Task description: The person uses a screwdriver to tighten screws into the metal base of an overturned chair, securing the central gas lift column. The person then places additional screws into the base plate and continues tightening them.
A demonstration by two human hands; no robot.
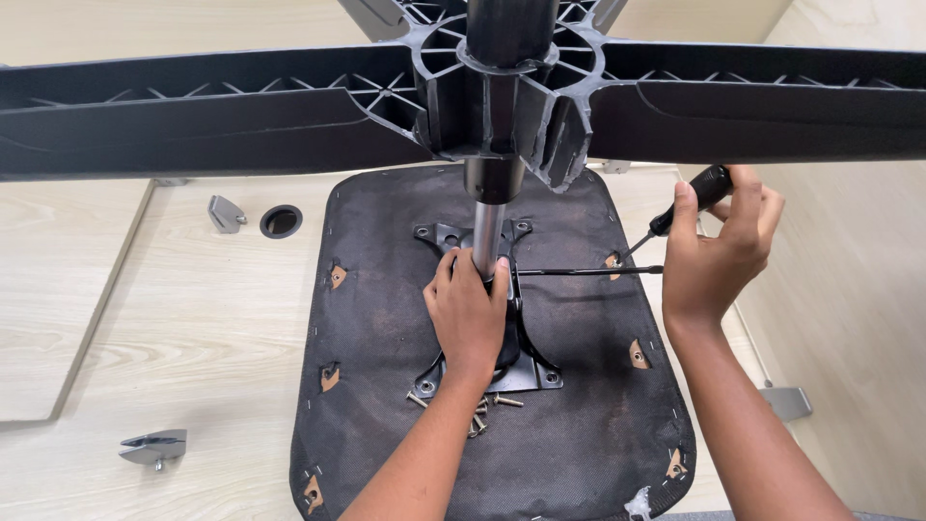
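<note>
I look straight down on an upturned seat [579, 415], its black fabric underside facing me, lying on a pale wood floor [193, 318]. My left hand [470, 314] is wrapped around the foot of the shiny column [488, 241], just where it meets the black plate [526, 362] at the seat's middle; the fingers are closed on the column. My right hand [719, 251] is off to the right, clamped on the black handle of a screwdriver [675, 210], whose shaft slants down and left toward the seat. A thin black lever [588, 271] runs level from the column toward the right hand, passing just under the screwdriver tip. The two hands are well apart. Above them, close to the camera, the black star base [241, 111] spreads its arms across the whole top of the view, with the column rising into its hub. A small heap of loose screws [477, 410] lies on the fabric, just beside the plate's near edge and touching my left wrist. On the floor to the left are two grey brackets [154, 447] and a round hole [281, 221].
</note>
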